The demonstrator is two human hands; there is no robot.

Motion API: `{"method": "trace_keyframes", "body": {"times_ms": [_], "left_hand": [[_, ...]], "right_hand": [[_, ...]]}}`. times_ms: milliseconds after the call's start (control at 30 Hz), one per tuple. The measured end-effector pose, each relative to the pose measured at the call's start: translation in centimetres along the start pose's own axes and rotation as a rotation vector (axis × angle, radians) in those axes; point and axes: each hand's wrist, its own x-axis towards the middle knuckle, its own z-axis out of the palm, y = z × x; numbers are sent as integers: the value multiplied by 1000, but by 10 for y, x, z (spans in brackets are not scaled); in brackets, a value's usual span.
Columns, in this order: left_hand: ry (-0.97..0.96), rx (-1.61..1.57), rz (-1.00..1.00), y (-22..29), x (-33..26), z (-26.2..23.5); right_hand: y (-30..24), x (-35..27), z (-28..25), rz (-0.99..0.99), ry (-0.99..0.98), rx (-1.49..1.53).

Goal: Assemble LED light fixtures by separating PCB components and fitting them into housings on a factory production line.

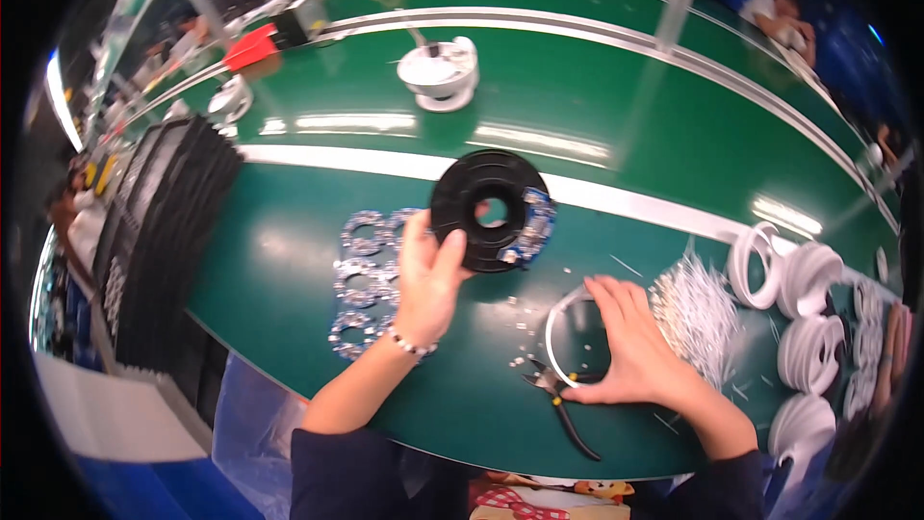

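Note:
My left hand (pixel 428 284) is closed on the edge of a black round disc (pixel 460 183) with a hole in its centre, raised above the green bench. A curved blue circuit board (pixel 537 226) sits along the disc's right side; how it is attached does not show. Lower right, my right hand (pixel 640 347) spans a thin white ring (pixel 551 339), fingertips at its upper edge and thumb at the lower. Cutting pliers (pixel 575 431) with black and yellow handles lie on the bench just beneath that ring.
Ring-shaped circuit boards (pixel 356 284) lie left of my left hand. A pile of white cable ties (pixel 710 323) is beyond my right hand, with stacked white rings (pixel 807 279) farther right. Black trays (pixel 168 231) are piled at left. A white bowl (pixel 438 77) stands across the bench; people sit beyond.

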Motion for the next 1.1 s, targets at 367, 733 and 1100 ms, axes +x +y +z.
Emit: {"method": "trace_keyframes", "body": {"times_ms": [367,733,1100], "left_hand": [[-201,146,75,-40,-33,22],[-297,-807,-521,-19,-21,-6],[-297,-641,-470,-16,-22,-9]], "right_hand": [[-15,52,13,4,530,467],[-23,57,33,-128,389,338],[-41,52,28,-167,373,235]]}}
